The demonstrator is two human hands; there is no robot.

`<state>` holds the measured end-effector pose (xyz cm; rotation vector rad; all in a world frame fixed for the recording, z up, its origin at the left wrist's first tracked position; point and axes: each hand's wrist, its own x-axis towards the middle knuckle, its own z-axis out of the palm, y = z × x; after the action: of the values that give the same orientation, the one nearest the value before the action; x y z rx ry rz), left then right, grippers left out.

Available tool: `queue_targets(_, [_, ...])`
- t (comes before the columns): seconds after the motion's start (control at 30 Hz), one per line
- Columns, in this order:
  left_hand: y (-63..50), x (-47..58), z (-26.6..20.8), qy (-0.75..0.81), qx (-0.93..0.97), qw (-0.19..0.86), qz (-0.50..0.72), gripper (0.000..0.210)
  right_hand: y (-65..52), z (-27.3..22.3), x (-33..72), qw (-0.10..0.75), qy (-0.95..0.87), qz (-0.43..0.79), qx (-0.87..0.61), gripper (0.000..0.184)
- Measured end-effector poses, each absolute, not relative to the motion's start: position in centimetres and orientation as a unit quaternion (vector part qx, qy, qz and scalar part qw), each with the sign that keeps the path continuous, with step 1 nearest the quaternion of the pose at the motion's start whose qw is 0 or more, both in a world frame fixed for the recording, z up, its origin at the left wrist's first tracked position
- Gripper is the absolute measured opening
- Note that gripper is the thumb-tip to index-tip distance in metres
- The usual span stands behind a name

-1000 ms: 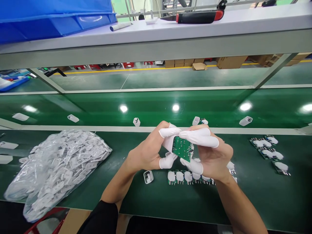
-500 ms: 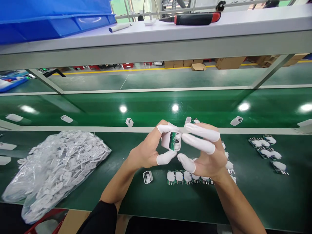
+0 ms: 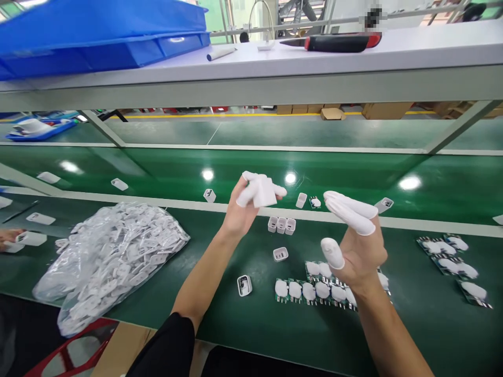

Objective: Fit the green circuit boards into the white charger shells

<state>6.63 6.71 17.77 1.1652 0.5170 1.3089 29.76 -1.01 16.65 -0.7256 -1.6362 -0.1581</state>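
One head-worn camera looks forward and down; the workbench (image 3: 255, 324) lies near.

My left hand (image 3: 240, 215) grips a white housing (image 3: 265, 193) between white-covered fingers. My right hand (image 3: 361, 248), thumb and fingers parted, hangs above the circuit boards (image 3: 308, 291), rowed on the green bench (image 3: 236, 327). Three white casings (image 3: 281, 225) side by side between my hands. Bag of white pieces (image 3: 129, 251) to my left. Another person's hand (image 3: 11, 236) at far left.
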Motion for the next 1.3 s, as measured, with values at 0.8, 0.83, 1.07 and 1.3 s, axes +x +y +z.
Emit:
queue_targets(0.8, [19.7, -0.9, 2.0, 0.533, 0.601, 0.394, 0.446, 0.03, 4.0, 10.8, 31.6, 0.044, -0.83, 0.126, -0.542, 0.022])
queue_targets(0.83, [19.8, -1.1, 1.9, 0.535, 0.599, 0.394, 0.448, 0.031, 4.3, 10.1, 31.5, 0.041, -0.829, 0.128, -0.542, 0.022])
queue_targets(1.07, [20.0, -2.7, 1.7, 0.541, 0.528, 0.427, 0.496, 0.039, 5.3, 8.4, 31.2, 0.021, -0.831, 0.141, -0.537, 0.021])
queue_targets(1.3, [20.1, -3.6, 6.9, 0.494, 0.398, 0.537, 0.557, 0.038, 5.4, 8.2, 31.1, 0.02, -0.834, 0.15, -0.531, 0.018])
